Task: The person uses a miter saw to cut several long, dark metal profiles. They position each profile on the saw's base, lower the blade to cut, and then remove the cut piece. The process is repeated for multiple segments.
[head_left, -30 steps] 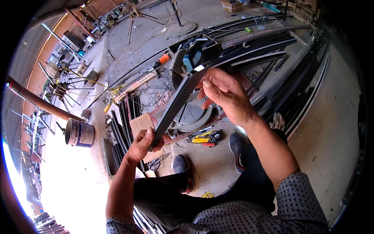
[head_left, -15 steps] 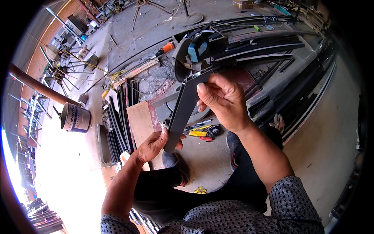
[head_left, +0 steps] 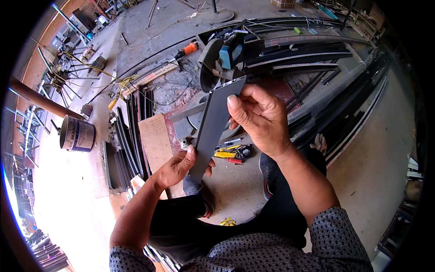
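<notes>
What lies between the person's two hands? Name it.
In the head view, a dark grey profile spans the gap, held lower by the left hand, higher by the right hand.

Grey floor (head_left: 362,181), upright bucket (head_left: 79,134), tape measure (head_left: 245,152), black strips (head_left: 351,111)

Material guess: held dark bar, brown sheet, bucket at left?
Dark bar: probably metal, matte dark-grey coating; crisp straight edges, bright glints at its far end.
Brown sheet: likely cardboard, unfinished; dull, flat tan face.
Bucket: plastic or painted metal, can't tell which; pale wall with printed dark band.
</notes>
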{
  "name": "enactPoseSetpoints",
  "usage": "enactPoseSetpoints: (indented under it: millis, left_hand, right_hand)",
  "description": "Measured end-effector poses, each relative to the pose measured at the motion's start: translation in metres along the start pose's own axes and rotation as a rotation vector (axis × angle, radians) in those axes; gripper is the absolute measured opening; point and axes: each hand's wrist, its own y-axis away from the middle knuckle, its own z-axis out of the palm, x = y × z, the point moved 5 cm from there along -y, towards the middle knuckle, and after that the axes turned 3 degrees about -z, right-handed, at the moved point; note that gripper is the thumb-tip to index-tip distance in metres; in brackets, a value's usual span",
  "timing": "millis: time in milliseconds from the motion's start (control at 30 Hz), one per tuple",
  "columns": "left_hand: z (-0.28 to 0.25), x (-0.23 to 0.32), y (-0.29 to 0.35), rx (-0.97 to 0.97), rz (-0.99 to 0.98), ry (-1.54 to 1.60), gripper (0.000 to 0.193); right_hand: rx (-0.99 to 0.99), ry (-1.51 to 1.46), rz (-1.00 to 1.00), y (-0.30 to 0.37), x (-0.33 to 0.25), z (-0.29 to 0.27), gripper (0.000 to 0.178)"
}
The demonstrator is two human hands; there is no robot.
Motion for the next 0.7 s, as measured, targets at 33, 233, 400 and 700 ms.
enactPoseSetpoints:
  millis: [33, 233, 400, 700]
  left_hand:
    - [-0.001, -0.003, -0.001, -0.002, -0.008, 0.013, 0.085]
    - [-0.004, -0.004, -0.003, 0.004, -0.01, 0.034, 0.084]
    - [-0.004, -0.002, -0.005, 0.004, 0.023, 0.002, 0.082]
    - [-0.001, 0.002, -0.007, 0.004, 0.002, -0.026, 0.081]
  right_hand:
    - [0.003, -0.001, 0.007, 0.0, 0.002, 0.0, 0.019]
    - [0.013, 0.029, -0.003, -0.005, 0.001, 0.003, 0.02]
    - [0.046, 0.005, -0.019, -0.007, -0.001, -0.002, 0.019]
    - [0.029, -0.005, -0.058, -0.005, -0.003, -0.015, 0.027]
